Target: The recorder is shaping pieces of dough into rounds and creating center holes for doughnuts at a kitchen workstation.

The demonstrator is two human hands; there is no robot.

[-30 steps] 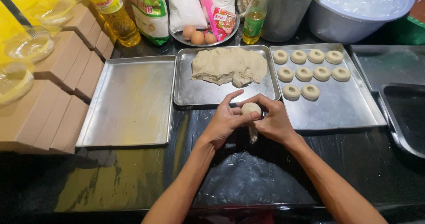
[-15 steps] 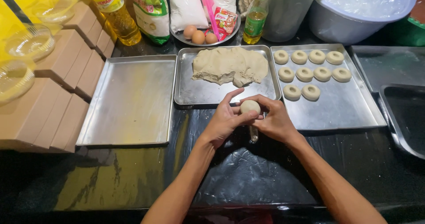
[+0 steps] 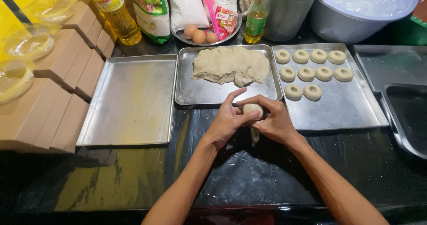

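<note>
Our left hand [image 3: 227, 120] and right hand [image 3: 275, 120] are cupped together, pinching 1 dough ball [image 3: 252, 109] above the bench [image 3: 249, 171]. If we squeeze unevenly, it may tear or lose shape.

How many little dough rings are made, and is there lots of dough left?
Ten dough rings already sit on the right tray. The left hand and right hand are shaping one small dough ball. A big dough lump remains.

A single head camera looks steeply down from the worktop's [image 3: 133, 180] near edge toward its far edge, close above it.
</note>
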